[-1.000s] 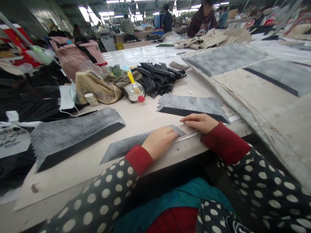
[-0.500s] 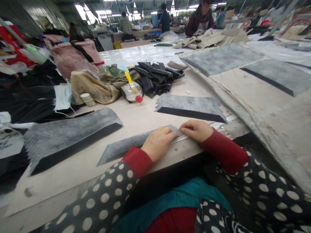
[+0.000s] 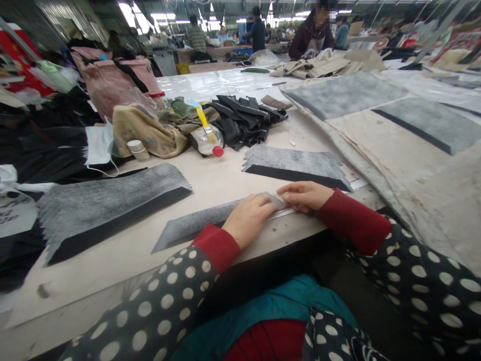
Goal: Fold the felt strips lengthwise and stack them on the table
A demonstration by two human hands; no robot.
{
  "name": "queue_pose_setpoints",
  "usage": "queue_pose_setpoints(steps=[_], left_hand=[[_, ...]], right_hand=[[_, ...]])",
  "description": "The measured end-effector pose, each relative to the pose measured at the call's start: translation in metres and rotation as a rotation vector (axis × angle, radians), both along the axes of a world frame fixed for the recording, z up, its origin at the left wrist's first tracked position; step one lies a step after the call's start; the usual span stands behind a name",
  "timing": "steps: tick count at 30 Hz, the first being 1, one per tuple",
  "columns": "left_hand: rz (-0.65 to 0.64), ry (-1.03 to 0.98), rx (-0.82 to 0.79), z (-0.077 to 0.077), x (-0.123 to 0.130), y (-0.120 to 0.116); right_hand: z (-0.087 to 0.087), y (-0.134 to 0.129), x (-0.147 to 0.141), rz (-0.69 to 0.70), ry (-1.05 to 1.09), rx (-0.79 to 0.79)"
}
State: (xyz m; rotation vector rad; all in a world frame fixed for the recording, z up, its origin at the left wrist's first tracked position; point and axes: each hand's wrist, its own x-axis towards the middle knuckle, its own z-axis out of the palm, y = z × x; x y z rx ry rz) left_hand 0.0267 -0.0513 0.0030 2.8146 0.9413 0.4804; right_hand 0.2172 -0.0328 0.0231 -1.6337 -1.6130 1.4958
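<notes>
A narrow grey fabric strip (image 3: 199, 220) lies on the table before me. My left hand (image 3: 251, 216) rests on its right part, fingers curled together and pressing down. At the strip's right end is my right hand (image 3: 304, 195), its fingers bent together at the tip; what they pinch, if anything, is too small to make out. Behind it sits a stack of grey pieces with a black edge (image 3: 295, 161). A bigger stack of grey, black-edged pieces (image 3: 112, 205) is spread at the left.
Black strips (image 3: 248, 118) are heaped at the back, beside a yellow-handled brush (image 3: 206, 124), a small jar (image 3: 138, 150) and a tan cloth (image 3: 145, 131). Layered sheets (image 3: 406, 145) cover the right side. A person (image 3: 311, 32) stands across the table.
My right hand has shifted slightly right and its fingers have changed their bend at the strip's end. My left hand stays on the strip. The view has moved a little.
</notes>
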Motion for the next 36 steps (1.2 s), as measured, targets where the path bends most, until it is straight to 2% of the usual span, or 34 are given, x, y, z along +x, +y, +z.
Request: queue_pose_setpoints(steps=[4,6,10,14,19,23,30,36], left_hand=[[0.005,0.018,0.008,-0.001,0.0,0.0],[0.01,0.027,0.013,-0.001,0.0,0.0],[0.008,0.036,0.023,-0.001,0.0,-0.001],[0.015,0.03,0.034,-0.001,-0.001,-0.001],[0.024,0.044,0.038,-0.003,0.0,-0.001],[0.029,0.045,0.041,-0.003,0.0,-0.001],[0.025,0.033,0.026,-0.004,-0.001,-0.001],[0.03,0.021,0.015,-0.003,0.0,-0.002]], right_hand=[[0.008,0.0,-0.004,0.043,-0.049,-0.073],[0.01,0.0,-0.006,0.018,-0.067,-0.085],[0.01,0.0,-0.006,-0.05,0.038,-0.085],[0.01,0.001,-0.005,0.027,0.02,-0.16],[0.009,0.002,-0.005,0.077,-0.098,-0.126],[0.006,-0.002,-0.006,0.1,-0.241,0.024],[0.003,-0.018,-0.015,0.197,-0.723,0.518],[-0.009,-0.03,-0.02,0.221,-0.905,0.754]])
